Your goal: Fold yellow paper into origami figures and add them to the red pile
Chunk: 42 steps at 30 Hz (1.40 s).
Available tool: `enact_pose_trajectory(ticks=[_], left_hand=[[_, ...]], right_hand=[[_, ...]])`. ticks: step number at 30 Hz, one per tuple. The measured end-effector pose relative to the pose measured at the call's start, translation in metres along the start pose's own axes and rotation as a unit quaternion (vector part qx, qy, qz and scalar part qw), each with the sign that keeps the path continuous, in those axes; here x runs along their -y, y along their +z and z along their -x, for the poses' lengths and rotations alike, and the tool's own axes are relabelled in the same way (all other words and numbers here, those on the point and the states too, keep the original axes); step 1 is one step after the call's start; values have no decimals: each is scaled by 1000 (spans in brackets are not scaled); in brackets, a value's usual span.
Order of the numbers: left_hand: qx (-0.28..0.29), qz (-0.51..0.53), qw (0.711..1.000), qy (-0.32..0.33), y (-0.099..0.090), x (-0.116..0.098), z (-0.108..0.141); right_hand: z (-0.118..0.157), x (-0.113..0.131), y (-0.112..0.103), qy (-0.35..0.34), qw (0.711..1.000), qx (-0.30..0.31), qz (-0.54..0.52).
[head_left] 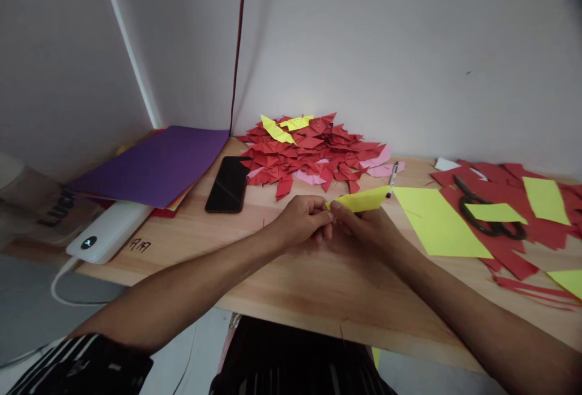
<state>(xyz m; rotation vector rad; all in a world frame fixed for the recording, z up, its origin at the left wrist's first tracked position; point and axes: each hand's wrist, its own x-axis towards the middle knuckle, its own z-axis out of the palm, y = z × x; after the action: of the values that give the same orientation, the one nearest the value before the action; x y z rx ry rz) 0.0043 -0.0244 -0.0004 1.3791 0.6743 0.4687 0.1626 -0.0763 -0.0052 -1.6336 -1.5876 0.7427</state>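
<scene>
Both my hands meet over the middle of the wooden table. My left hand and my right hand pinch a folded yellow paper piece between their fingertips, just above the tabletop. Behind them lies a heap of folded red paper pieces with a few yellow and pink ones mixed in. A flat yellow sheet lies just right of my right hand.
A black phone lies left of the heap. A purple paper stack and a white power bank sit at the left. A pen lies by the heap; black scissors rest on red and yellow scraps at the right.
</scene>
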Motion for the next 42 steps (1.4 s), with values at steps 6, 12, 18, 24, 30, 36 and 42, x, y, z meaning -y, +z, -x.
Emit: enact_pose_trajectory(ticks=[6, 12, 18, 24, 30, 36, 42], left_hand=[[-19, -26, 999, -8, 2, -1, 0], [-24, -29, 999, 3, 2, -3, 0], [-21, -30, 999, 12, 0, 1, -1], [-9, -7, 1000, 12, 0, 1, 1], [18, 16, 1000, 6, 2, 0, 1], [-7, -19, 1000, 20, 1, 2, 1], [3, -10, 1000, 14, 1, 4, 0]], right_hand=[[3, 4, 2, -4, 999, -45, 16], [3, 4, 2, -21, 998, -49, 24], [3, -1, 2, -17, 998, -62, 22], [1, 1, -2, -17, 998, -56, 11], [3, 4, -2, 2, 998, -63, -7], [5, 7, 2, 11, 1000, -24, -11], [6, 5, 3, -10, 999, -37, 8]])
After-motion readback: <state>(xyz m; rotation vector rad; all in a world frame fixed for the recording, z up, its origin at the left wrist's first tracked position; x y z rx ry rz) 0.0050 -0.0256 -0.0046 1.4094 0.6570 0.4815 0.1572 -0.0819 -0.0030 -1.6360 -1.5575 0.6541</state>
